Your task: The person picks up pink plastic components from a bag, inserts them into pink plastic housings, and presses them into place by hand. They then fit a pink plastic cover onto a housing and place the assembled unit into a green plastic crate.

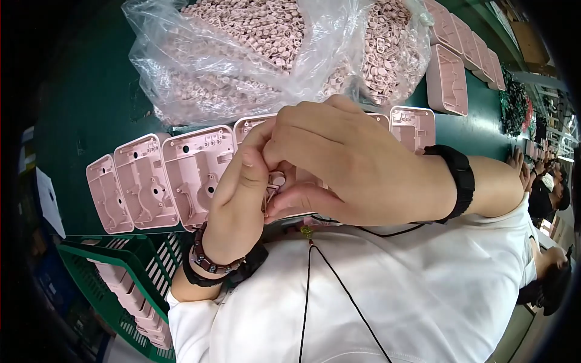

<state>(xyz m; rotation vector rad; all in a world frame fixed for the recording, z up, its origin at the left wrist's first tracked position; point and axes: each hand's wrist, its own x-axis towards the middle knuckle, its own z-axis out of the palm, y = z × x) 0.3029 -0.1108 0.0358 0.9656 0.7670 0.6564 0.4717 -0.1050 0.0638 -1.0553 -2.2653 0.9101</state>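
Observation:
My two hands meet over a row of pink plastic housings [195,175]. Small pink plastic parts [276,179] show in the gap between them, lying in my curled left hand [237,181]. Above and beside these parts, my right hand [357,160] is bent over with its fingers closed and its thumb close to the left palm. Its fingertips are partly hidden, so what they grip cannot be made out. The housings have open tops, with holes and small posts inside. My hands cover those in the middle of the row.
Clear plastic bags [333,42] full of small pink parts lie behind the row on the green table [91,91]. More pink housings [446,78] stand at the far right. A green crate [109,254] with pink pieces is at lower left. Other people sit along the right.

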